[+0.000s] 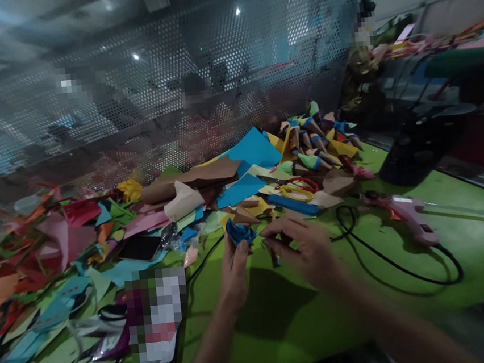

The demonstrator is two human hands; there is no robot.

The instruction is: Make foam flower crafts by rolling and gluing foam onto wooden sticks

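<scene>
My left hand (235, 265) grips a blue paper flower (239, 231) with curled, layered petals, held above the green table. Just to its right, my right hand (297, 244) is closed in a pinch, its fingertips close to the petals. Whatever lies between those fingertips is too blurred to make out. Behind the hands lie a blue stick-like tool (293, 204), scissors with red and yellow handles (296, 190) and blue paper sheets (243, 189). A pink glue gun (412, 219) with a black cord lies on the right.
Coloured paper scraps (66, 227) heap up on the left, near a dark phone (139, 248). Several small paper cones (308, 138) are piled at the back right. A perforated metal screen (213, 64) stands behind. Beside the glue gun is a dark container (410, 148). A person (360, 73) is farther back.
</scene>
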